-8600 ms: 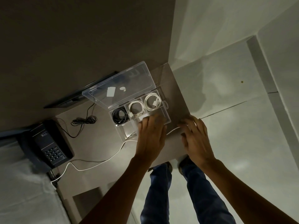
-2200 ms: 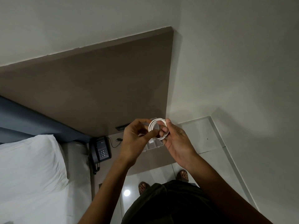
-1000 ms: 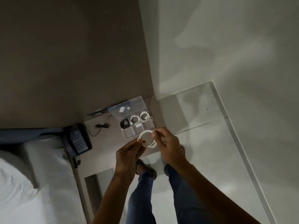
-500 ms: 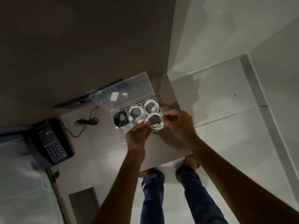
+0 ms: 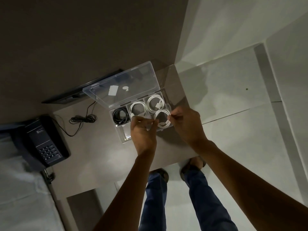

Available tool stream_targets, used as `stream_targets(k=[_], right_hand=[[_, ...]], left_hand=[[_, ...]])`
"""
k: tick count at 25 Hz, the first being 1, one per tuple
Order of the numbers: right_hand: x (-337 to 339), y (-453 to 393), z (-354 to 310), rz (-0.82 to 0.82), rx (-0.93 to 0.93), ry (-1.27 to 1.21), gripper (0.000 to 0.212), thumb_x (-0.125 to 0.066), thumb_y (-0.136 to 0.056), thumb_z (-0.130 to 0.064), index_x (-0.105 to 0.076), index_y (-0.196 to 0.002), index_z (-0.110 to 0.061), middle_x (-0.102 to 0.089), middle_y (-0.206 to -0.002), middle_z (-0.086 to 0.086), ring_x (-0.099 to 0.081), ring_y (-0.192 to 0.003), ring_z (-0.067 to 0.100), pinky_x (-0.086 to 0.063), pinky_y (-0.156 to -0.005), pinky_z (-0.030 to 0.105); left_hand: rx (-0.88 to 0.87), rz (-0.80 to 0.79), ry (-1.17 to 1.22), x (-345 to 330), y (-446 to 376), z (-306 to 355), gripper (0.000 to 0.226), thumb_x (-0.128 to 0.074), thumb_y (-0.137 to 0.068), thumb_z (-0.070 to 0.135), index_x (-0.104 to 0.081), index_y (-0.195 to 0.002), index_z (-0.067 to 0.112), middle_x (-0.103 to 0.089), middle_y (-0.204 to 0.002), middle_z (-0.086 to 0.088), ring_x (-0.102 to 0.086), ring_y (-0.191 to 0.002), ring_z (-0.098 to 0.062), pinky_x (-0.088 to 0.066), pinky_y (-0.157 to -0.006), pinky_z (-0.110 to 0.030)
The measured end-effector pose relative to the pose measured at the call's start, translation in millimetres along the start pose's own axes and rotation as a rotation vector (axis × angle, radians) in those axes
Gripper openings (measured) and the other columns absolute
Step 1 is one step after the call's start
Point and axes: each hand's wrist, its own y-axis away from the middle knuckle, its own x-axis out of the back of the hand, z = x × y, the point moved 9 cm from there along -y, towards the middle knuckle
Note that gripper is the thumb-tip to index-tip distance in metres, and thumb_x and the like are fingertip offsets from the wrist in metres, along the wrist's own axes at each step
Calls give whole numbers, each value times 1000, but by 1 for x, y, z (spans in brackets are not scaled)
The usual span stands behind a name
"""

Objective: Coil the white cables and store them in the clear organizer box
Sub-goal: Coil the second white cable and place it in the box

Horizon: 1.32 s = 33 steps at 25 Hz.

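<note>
Brown bedside table [image 5: 93, 157] against brown wall panel [image 5: 83, 39], pale tiled floor [image 5: 233, 130].

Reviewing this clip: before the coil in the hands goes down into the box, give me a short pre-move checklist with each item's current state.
1. Lid of the organizer box open: ok.
2. White coil held by both the left hand and right hand: ok.
3. Coil tidy, no loose end trailing: cannot tell; the hands cover parts.
4. Coil over the box's front right area: ok.
5. Compartment beneath it free: cannot tell, hidden by coil and hands.
6. Back row already holds the black coil and two white coils: ok.
</note>
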Motion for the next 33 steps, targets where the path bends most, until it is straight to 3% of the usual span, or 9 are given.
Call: stream_targets(k=[1, 4, 6, 12, 17, 21, 25, 27, 33], right_hand=[[-4, 0, -3, -29, 22, 32, 16, -81, -96, -12, -74, -86, -2, -77, -79, 11, -71, -68, 21, -63, -69, 32], [-16, -1, -10, -123, 57, 111, 15, -77, -99, -11, -70, -86, -5, -73, -82, 11, -65, -68, 19, -62, -66, 35], [-23, -3, -11, -165, 62, 178, 15, -71, -103, -13, -71, -89, -5, -71, -85, 10, -62, -70, 15, -60, -66, 32], [-33, -10, -16, -180, 70, 340, 15, -67, -105, -14, -76, -96, -6, -71, -93, 10, -52, -73, 12, -40, -67, 23], [-35, -14, -11, -194, 22, 380, 18, -67, -106, -22, -76, -97, -8, -73, -92, 7, -54, -73, 12, -42, -69, 21], [-30, -12, -17, -136, 37, 442, 19, -70, -104, -22, -77, -94, -8, -76, -91, 7, -55, -73, 14, -43, -66, 24], [-35, -12, -23, -166, 94, 517, 13, -77, -98, -24, -79, -96, -11, -78, -96, 6, -71, -84, 22, -56, -72, 29], [-35, -11, -22, -138, 108, 510, 14, -83, -93, -24, -78, -89, -12, -77, -89, 6, -71, -79, 22, -51, -67, 27], [-25, 1, -11, -12, 174, 384, 15, -80, -97, -24, -79, -88, -11, -78, -86, 7, -71, -76, 24, -45, -68, 23]], left_hand=[[-63, -4, -64, 1, 0, 3, 21, -86, -91, 16, -80, -98, -2, -66, -93, 4, -68, -85, -1, -59, -80, -16], [-259, -89, -306, -5, 6, 10, 18, -77, -99, 15, -81, -103, -2, -68, -98, -14, -68, -88, -27, -63, -78, -45], [-324, -126, -361, -7, 11, 10, 18, -72, -103, 12, -80, -107, -3, -68, -101, -16, -68, -93, -34, -63, -78, -49], [-366, -117, -328, -3, 7, 13, 13, -72, -101, 7, -75, -111, 0, -70, -108, -17, -74, -91, -30, -67, -79, -48], [-438, -189, -387, -11, 3, 24, 37, -65, -105, 5, -68, -142, 8, -68, -116, -18, -71, -97, -29, -65, -89, -40], [-462, -228, -424, -17, 3, 20, 29, -57, -112, 21, -71, -133, 9, -64, -112, -6, -52, -97, -8, -60, -91, -34], [-527, -248, -349, -14, 1, 23, 21, -68, -103, 11, -75, -118, -2, -74, -112, -20, -72, -101, -32, -65, -90, -45], [-669, -252, -467, -16, 2, 26, 24, -79, -92, -1, -77, -116, -6, -77, -110, -25, -77, -98, -39, -68, -84, -47], [-794, -148, -722, -23, -4, 35, 24, -90, -83, 10, -84, -105, 4, -78, -105, -15, -73, -93, -40, -63, -76, -46]])
